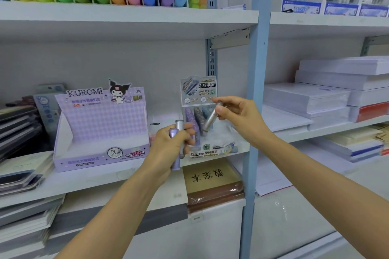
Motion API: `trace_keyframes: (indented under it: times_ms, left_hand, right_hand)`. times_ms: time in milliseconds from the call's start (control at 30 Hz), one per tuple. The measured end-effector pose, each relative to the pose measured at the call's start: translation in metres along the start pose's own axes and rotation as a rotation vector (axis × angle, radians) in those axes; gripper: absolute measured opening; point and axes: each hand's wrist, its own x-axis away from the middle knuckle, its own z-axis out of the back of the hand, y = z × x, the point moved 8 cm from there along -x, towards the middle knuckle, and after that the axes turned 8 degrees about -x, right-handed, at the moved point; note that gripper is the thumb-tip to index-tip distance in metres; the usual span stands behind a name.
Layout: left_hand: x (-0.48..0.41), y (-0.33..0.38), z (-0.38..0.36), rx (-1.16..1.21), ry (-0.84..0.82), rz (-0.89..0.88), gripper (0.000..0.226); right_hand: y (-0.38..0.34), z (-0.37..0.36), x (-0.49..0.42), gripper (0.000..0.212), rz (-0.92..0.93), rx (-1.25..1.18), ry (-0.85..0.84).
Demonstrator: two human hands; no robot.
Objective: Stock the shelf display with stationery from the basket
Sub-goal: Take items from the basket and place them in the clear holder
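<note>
A white metal shelf (126, 176) carries a small clear plastic display box with a grey header card (199, 90), part-filled with upright tubes. Just in front of it, the left hand (170, 143) grips lilac, silver-capped lead tubes (175, 160), probably several. The right hand (237, 115) pinches one silvery-grey tube (210, 119), tilted over the box's rows. Stocking looks midway; next, this tube needs lowering upright into a free slot.

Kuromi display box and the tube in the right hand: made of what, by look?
Kuromi display box: likely printed cardboard, matte; folded side flaps, thin white edges. Tube pinched by the right hand: probably plastic with silvery satin finish; soft sheen along its length, metal not excluded.
</note>
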Motion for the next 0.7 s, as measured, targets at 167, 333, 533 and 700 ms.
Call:
trace_keyframes:
  times_ms: [167, 333, 533, 700]
  left_hand:
    - [0.002, 0.000, 0.004, 0.127, -0.086, -0.068, 0.018]
    - [0.005, -0.007, 0.002, 0.068, -0.148, -0.058, 0.023]
    - [0.006, -0.012, 0.004, -0.019, -0.150, -0.026, 0.032]
    - [0.010, -0.014, 0.002, -0.099, -0.162, -0.025, 0.035]
  right_hand:
    - [0.015, -0.015, 0.003, 0.026, 0.040, 0.319, -0.082]
    - [0.006, -0.023, -0.003, 0.026, 0.114, 0.484, -0.169]
    - [0.015, -0.027, -0.008, 0.029, 0.008, 0.437, -0.205]
    - [0.026, -0.032, 0.003, 0.016, 0.025, 0.433, -0.180]
